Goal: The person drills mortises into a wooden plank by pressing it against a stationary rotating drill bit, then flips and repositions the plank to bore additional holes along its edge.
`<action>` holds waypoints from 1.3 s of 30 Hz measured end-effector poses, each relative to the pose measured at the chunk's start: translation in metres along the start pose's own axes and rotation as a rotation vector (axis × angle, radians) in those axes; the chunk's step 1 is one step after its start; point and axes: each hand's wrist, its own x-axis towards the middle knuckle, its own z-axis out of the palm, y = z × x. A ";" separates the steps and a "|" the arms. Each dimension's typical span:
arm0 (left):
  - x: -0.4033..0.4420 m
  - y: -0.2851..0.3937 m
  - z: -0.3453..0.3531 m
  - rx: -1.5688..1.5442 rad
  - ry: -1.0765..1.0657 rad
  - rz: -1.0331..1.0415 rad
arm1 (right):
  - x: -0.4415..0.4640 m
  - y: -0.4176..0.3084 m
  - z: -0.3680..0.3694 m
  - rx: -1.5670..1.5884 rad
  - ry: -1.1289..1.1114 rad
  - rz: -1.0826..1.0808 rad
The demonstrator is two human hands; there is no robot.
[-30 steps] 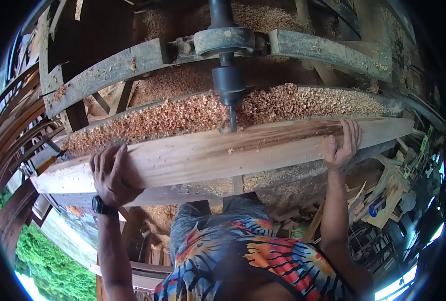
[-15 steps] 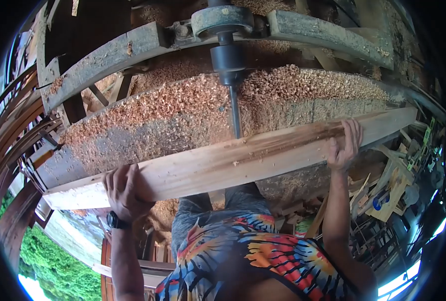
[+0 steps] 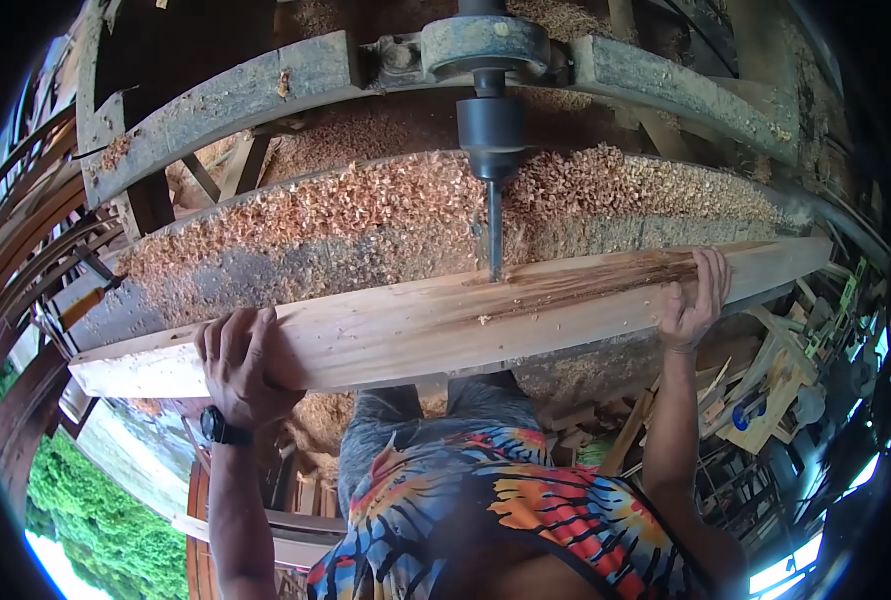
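A long, pale wooden board (image 3: 405, 335) with a dark brown streak lies across the view, its left end a little nearer to me. My left hand (image 3: 247, 368), with a black watch on the wrist, is wrapped over the board's near side toward the left end. Farther right, my right hand (image 3: 695, 300) grips the board beside the dark streak. A drill bit (image 3: 494, 225), held in a dark chuck (image 3: 490, 135), reaches the board's far edge at a shallow notch. Whether the tip is inside the wood, I cannot tell.
Wood shavings (image 3: 365, 205) are heaped along the grey machine table (image 3: 235, 280) behind the board. A curved, worn frame (image 3: 235, 95) spans the back. Curved wooden pieces (image 3: 30, 260) stack at the left; offcuts (image 3: 765, 385) pile at the right.
Relative to the drill bit, the board has slid left and its far edge has come up against the bit. Both hands keep their hold. The view has shifted slightly.
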 end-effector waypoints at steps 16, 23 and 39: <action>0.078 -0.025 -0.020 0.019 0.011 0.104 | 0.045 0.002 0.011 0.011 0.041 0.042; 0.032 -0.010 -0.012 0.029 -0.015 0.088 | 0.015 -0.004 0.002 0.007 0.028 0.016; 0.070 -0.036 -0.023 0.008 -0.003 0.110 | 0.038 -0.013 0.008 -0.020 0.027 0.079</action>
